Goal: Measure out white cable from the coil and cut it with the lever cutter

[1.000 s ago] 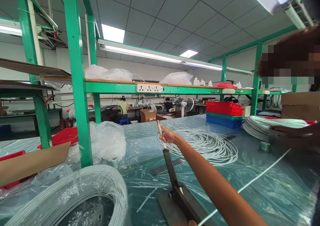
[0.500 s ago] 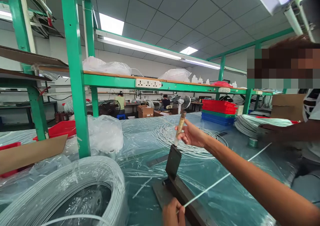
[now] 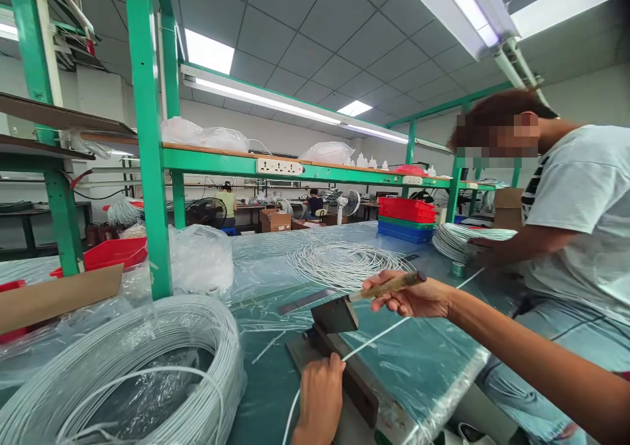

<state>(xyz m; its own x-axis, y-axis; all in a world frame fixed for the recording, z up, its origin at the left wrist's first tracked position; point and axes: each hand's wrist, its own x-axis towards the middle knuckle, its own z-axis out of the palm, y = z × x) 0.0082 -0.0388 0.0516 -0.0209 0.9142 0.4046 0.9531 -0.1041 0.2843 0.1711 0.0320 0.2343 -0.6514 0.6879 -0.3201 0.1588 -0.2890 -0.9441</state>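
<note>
My left hand (image 3: 322,392) is closed on a thin white cable (image 3: 377,337), which crosses the metal base (image 3: 361,392) of a bench lever cutter. From there the cable runs up to the right, passing behind my right hand, toward a co-worker. My right hand (image 3: 418,295) grips the wooden handle (image 3: 388,286) of the cutter's lever, now tilted low to the right. The dark wide blade (image 3: 335,315) stands raised above the base, just beyond my left hand. Below my left hand, the cable's other part curves down out of view.
A plastic-wrapped cable coil (image 3: 216,340) lies at left, and a loose coil (image 3: 344,264) behind the cutter. Red and blue bins (image 3: 406,218) are stacked farther back. A co-worker (image 3: 581,195) leans over another coil (image 3: 457,238) at right. A green shelf post (image 3: 150,169) rises at left.
My right hand has swung the lever down and to the right from near upright, tipping the blade. My left hand has moved slightly up and left with the cable. The view has turned to the right.
</note>
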